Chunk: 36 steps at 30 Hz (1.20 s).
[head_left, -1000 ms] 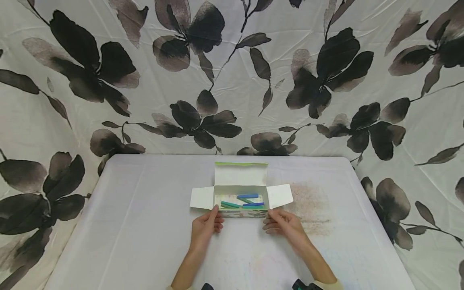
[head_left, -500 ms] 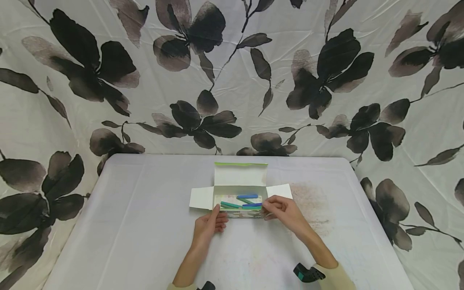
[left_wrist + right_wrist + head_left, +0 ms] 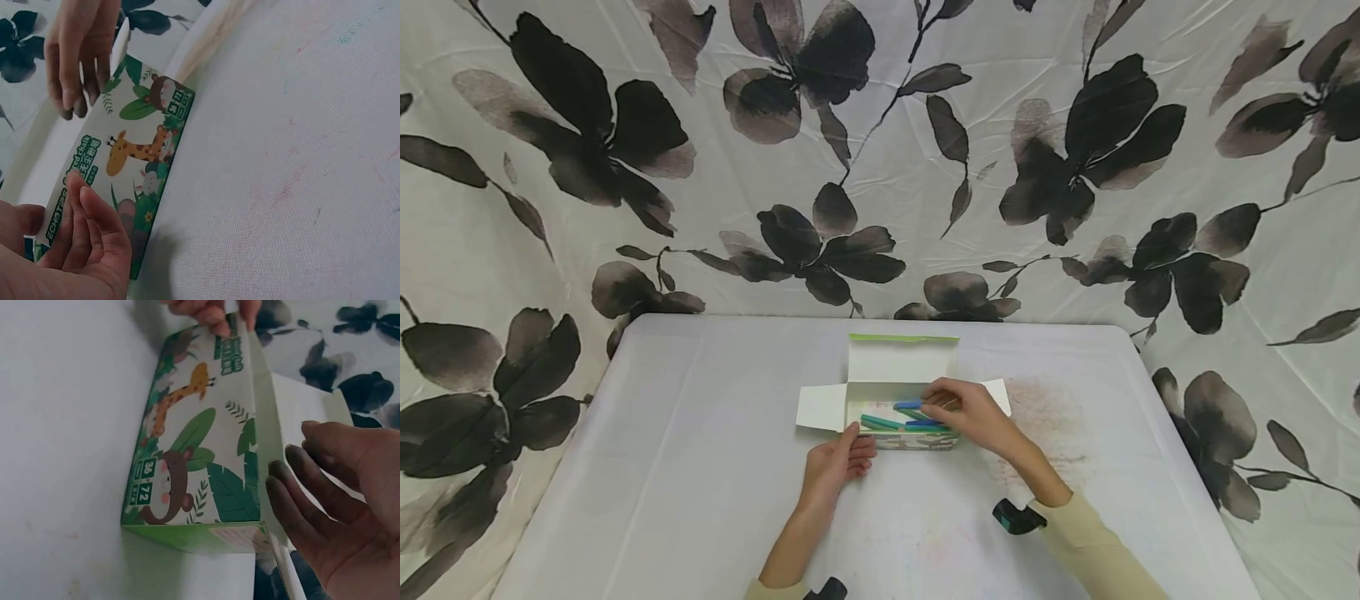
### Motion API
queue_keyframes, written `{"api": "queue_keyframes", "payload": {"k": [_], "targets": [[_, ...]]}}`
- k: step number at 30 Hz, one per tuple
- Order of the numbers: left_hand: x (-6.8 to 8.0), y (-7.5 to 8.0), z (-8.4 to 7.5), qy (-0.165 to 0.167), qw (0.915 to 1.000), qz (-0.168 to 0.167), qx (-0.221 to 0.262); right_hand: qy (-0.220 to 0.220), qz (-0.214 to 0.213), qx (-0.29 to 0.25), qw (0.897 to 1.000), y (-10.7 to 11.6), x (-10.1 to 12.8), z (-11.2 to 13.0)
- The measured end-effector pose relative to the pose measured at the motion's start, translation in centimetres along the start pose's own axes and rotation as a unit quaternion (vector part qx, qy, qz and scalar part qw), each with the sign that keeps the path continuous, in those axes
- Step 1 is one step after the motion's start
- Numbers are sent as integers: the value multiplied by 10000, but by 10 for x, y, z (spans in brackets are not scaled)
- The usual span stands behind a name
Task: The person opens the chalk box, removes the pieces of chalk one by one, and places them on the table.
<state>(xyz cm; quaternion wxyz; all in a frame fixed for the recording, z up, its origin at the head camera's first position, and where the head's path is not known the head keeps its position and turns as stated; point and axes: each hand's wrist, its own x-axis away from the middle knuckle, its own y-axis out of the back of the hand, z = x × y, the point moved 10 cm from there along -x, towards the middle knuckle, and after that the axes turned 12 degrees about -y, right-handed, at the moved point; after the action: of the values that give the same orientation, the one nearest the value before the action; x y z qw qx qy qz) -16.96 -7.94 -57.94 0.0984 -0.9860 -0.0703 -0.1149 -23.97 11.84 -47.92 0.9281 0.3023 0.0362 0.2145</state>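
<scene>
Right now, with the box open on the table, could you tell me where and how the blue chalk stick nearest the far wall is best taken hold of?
Probably pinch the blue chalk stick across its middle, coming straight down from above. It lies flat and lengthwise in the open chalk box, whose walls and flaps block any side approach; the right hand is over it.

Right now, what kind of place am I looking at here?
Likely a makeshift craft or recording corner, not a real workshop: a table under a smudged white cloth, a floral sheet hung behind as a backdrop, and an open box of chalk sticks between the left hand and right hand.
</scene>
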Motion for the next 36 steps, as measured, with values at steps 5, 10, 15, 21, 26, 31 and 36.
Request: {"api": "queue_keyframes", "payload": {"k": [5,10,15,21,26,31,36], "targets": [[-1,0,0,-10,10000,96,1,158,569,630,9963,-20,-16,2],[-2,-1,2,13,9999,127,39,201,1062,917,9899,-40,-26,2],[-1,-2,1,16,9999,142,79,379,1172,1342,9833,-53,-33,3],[0,-2,-1,31,9998,161,68,497,1374,1556,9769,-67,-41,6],[0,-2,1,96,9997,148,153,367,1473,1620,9750,-74,-47,6],[1,-3,2,115,9995,104,276,202,1536,1647,9741,-80,-51,5],[0,-3,3,124,9992,60,363,101,1594,1752,9715,-83,-53,5]]}}
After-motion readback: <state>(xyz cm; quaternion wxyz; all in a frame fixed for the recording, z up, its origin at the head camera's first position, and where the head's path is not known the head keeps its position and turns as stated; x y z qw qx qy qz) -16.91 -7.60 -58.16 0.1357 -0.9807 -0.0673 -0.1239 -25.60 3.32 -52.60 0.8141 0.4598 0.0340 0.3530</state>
